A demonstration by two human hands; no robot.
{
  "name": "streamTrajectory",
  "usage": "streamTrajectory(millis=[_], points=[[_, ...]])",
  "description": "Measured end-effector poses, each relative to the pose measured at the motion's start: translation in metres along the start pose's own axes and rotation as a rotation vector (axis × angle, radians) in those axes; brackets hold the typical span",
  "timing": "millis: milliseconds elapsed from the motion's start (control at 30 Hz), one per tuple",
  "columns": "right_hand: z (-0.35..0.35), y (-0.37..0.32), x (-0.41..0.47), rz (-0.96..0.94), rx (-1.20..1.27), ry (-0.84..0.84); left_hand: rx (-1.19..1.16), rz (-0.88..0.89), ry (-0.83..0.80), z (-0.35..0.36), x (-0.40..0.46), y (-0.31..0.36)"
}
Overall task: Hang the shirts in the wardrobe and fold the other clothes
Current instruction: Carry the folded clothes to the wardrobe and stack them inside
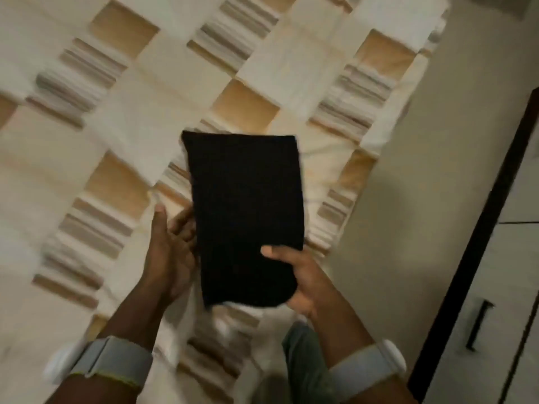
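Observation:
A black garment (245,211), folded into a narrow rectangle, is held above the bed. My right hand (294,275) grips its near right corner, thumb on top and fingers underneath. My left hand (172,246) is at the garment's left edge with the thumb raised; its fingers reach under the cloth, and the frame does not show whether they grip it. Both wrists wear grey bands with white pods.
The bed (116,126) has a cream cover with tan squares and striped patches and fills most of the view. A wardrobe (501,287) with pale doors, a dark frame and a dark handle stands at the right, across a strip of pale floor (408,199).

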State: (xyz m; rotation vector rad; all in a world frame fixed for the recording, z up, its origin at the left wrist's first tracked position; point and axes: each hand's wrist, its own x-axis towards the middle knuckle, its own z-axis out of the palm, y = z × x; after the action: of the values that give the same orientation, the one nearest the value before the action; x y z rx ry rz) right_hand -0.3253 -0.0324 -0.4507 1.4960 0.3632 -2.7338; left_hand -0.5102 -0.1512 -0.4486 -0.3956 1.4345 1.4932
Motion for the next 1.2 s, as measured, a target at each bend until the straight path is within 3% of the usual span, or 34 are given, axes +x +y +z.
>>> streamTrajectory(millis=[100,167,233,367,667,833,900,967,1200], points=[[0.009,0.151,-0.041,0.158,-0.175,-0.05,0.01,-0.099,0.044,-0.123,-0.086,-0.051],[-0.006,0.216,-0.06,0.231,-0.252,0.035,-0.005,-0.149,0.079,-0.175,-0.125,-0.086],[-0.02,0.262,-0.071,0.248,-0.341,0.108,0.06,-0.151,0.142,-0.211,-0.144,-0.12],[-0.038,0.31,-0.07,0.107,-0.355,0.227,0.086,-0.135,0.189,-0.244,-0.149,-0.158],[-0.035,0.318,-0.066,-0.023,-0.373,0.242,0.021,-0.095,0.05,-0.25,-0.142,-0.169],[-0.032,0.318,-0.09,0.005,-0.258,0.116,0.097,-0.059,0.015,-0.25,-0.157,-0.164],[-0.04,0.323,-0.116,0.038,-0.118,0.091,0.175,-0.057,-0.047,-0.246,-0.178,-0.162],[-0.072,0.344,-0.158,0.002,-0.009,0.109,0.297,-0.101,-0.217,-0.225,-0.213,-0.184],[-0.175,0.469,-0.284,-0.307,0.43,0.205,0.751,-0.235,-0.535,-0.161,-0.31,-0.301]])
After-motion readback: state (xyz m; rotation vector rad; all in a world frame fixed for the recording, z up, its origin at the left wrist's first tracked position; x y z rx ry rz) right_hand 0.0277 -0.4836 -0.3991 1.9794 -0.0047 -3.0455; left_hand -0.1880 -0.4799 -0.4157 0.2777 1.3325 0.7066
